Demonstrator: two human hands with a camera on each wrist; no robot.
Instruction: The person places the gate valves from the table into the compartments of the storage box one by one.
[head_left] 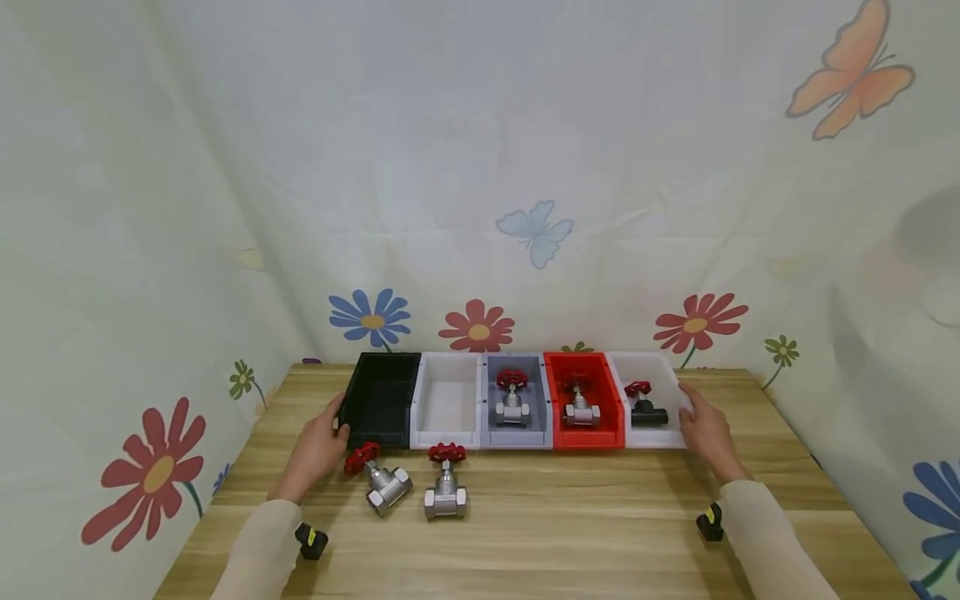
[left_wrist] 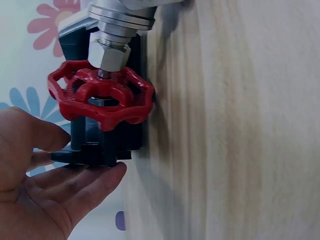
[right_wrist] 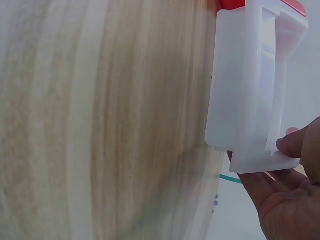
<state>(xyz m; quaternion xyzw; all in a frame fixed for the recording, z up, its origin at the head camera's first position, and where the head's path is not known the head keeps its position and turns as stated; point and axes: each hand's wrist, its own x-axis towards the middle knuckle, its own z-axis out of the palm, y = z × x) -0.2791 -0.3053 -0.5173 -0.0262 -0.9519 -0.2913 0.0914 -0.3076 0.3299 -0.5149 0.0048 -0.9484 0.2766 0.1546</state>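
Observation:
A row of joined open bins stands at the back of the table. My left hand [head_left: 321,443] grips the outer side wall of the black bin [head_left: 384,440] at the left end, thumb at the rim and fingers outside. At the right end my right hand [head_left: 707,429] pinches the side wall of a white bin [right_wrist: 240,80], thumb over its rim. That bin holds a black valve [head_left: 648,414] with a red handwheel. Two steel valves with red handwheels, one tilted [head_left: 386,487] and one straighter [head_left: 446,492], lie in front of the left bins.
Between the end bins are another white bin [head_left: 446,440], a grey bin [head_left: 514,439] and a red bin [head_left: 588,440]. One steel valve [head_left: 512,408] sits in the grey bin, another steel valve [head_left: 581,410] in the red. A flowered curtain [head_left: 420,250] hangs behind the wooden table [head_left: 570,533].

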